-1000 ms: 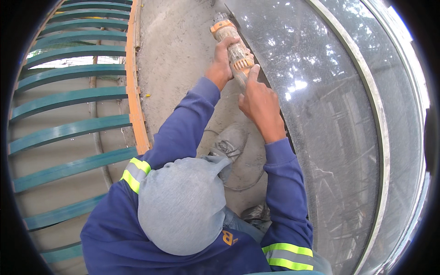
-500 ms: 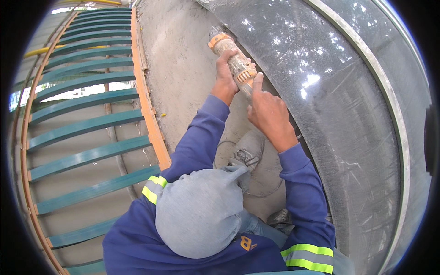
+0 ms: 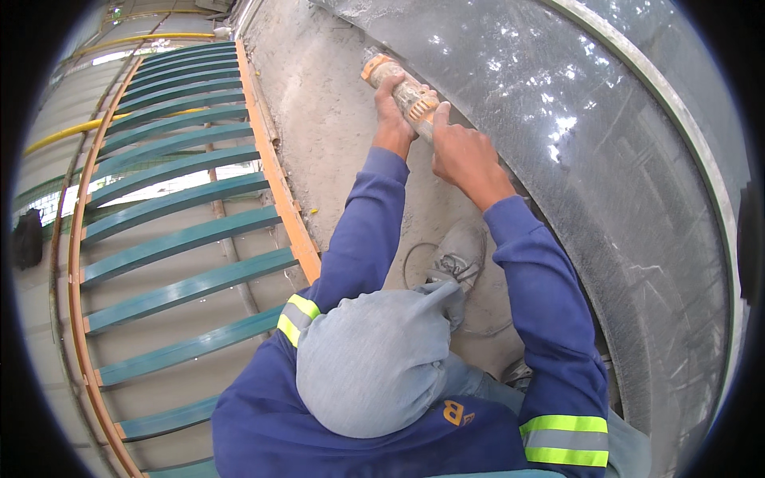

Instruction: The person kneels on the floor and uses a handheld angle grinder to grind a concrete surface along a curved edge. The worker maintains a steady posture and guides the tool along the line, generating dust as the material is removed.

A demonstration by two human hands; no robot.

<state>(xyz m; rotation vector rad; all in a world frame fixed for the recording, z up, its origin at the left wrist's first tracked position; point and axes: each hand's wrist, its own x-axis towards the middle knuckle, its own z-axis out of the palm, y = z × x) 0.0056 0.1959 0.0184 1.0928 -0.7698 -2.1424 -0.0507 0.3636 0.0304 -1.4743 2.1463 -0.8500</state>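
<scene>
At the far left, one black bag-like object (image 3: 28, 239), too blurred to name closely. Near it, at least two yellow pipes (image 3: 68, 135). Next, one long slatted rack: two orange rails, one on the left (image 3: 77, 263) and one on the right (image 3: 277, 171), bridged by more than a dozen teal slats (image 3: 182, 241), too crowded at the top for an exact count. Just beyond the right-hand rail, one small yellow scrap (image 3: 313, 211) on the dusty concrete floor (image 3: 331, 103).

At the middle, one head in a grey-blue cloth covering (image 3: 370, 362), between two blue sleeves, left (image 3: 370, 215) and right (image 3: 542, 271), each with one reflective band of two lime stripes around a grey one. On the chest, one orange emblem (image 3: 456, 413).

Beyond the sleeves, one left hand (image 3: 392, 119), curled around the body of one dust-coated handheld power tool (image 3: 409, 94) with two orange sections. Held slantwise above the floor, front end toward the upper left, just beside the dark panel's edge; cannot tell whether touching it. Below, one thin looped cable (image 3: 408, 263) and two shoes, one plain to see (image 3: 462, 248), one mostly hidden.

Farther right, one right hand (image 3: 470, 155), closed around the tool's rear, one digit stretched along it. Then one large dark glossy panel (image 3: 590, 191), with one pale curved frame bar (image 3: 663, 88).
</scene>
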